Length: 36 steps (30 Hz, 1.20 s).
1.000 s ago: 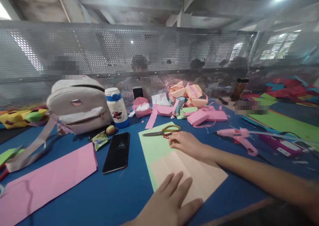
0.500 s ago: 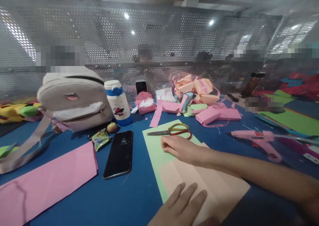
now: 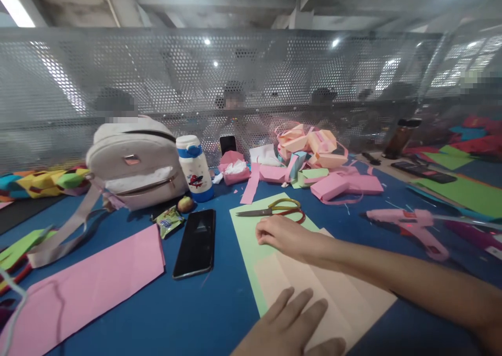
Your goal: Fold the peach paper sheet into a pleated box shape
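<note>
My left hand [image 3: 292,322] lies flat at the bottom of the view with its fingers spread on a peach sheet of paper [image 3: 347,298]. Faint crease lines run across that sheet. My right hand [image 3: 280,236], reaching in from the right, is curled into a loose fist, and nothing shows in it. It rests over a light green sheet [image 3: 247,241], part of which lies beneath the peach one. Just beyond the fist is a pair of scissors [image 3: 270,209] with yellow and red handles, blades pointing left.
On the blue table [image 3: 157,309] are a folded pink sheet [image 3: 102,283], phone [image 3: 195,243], snack packet [image 3: 168,221], bottle [image 3: 195,170] and pale backpack [image 3: 137,162]. A pink glue gun [image 3: 411,222] lies right; folded paper pieces [image 3: 309,141] are piled behind. A perforated metal screen [image 3: 259,68] stands beyond.
The view has swung slightly left and up, so the table's things appear a little further right and lower. Both hands keep about the same pose on the papers.
</note>
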### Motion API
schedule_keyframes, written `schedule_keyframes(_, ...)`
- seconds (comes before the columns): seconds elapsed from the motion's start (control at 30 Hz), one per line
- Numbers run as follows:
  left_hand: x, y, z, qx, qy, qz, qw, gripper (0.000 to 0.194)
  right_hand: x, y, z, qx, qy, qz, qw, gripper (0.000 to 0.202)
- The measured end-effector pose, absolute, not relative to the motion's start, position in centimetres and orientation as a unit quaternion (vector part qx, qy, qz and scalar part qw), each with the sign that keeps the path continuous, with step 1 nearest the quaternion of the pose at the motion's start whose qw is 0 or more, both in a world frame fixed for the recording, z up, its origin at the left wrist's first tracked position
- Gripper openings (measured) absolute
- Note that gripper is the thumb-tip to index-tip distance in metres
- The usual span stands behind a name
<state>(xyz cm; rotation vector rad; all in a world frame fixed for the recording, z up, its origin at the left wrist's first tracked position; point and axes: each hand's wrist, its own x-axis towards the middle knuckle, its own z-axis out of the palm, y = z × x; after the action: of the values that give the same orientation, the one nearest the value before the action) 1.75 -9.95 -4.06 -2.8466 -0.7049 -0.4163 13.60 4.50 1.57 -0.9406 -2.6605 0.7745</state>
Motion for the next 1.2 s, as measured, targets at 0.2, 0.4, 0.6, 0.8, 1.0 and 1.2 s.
schedule_keyframes(0.2, 1.8, -10.2, -3.9, -0.956, -0.241, -0.136, 0.094, 0.039, 12.6, 3.0, 3.5, -0.222, -0.944, 0.234, 0.065, 0.014)
schedule_keyframes(0.4, 1.7, -10.2, -3.7, -0.959, -0.235, -0.124, 0.095, 0.038, 8.3, 9.8, 10.7, -0.314, -0.894, 0.099, 0.304, 0.027)
schedule_keyframes(0.6, 1.4, -10.0, -4.0, -0.960, -0.225, -0.138, 0.089, 0.036, 6.1, 15.1, 9.8, -0.349, -0.888, 0.076, 0.289, 0.014)
schedule_keyframes(0.8, 1.2, -9.9, -4.5, -0.957, -0.225, -0.160, 0.085, 0.040, 8.8, 9.4, 7.3, -0.295, -0.916, 0.072, 0.261, 0.022)
schedule_keyframes(1.0, 1.2, -10.8, -2.3, -0.939, -0.202, -0.162, 0.224, 0.034, 18.5, 3.9, 5.9, -0.304, -0.937, 0.118, 0.124, 0.023)
schedule_keyframes(1.2, 1.2, -11.1, -2.2, -0.930, -0.210, -0.133, 0.270, 0.031, 24.7, -3.2, 3.8, -0.235, -0.953, 0.167, 0.098, 0.040)
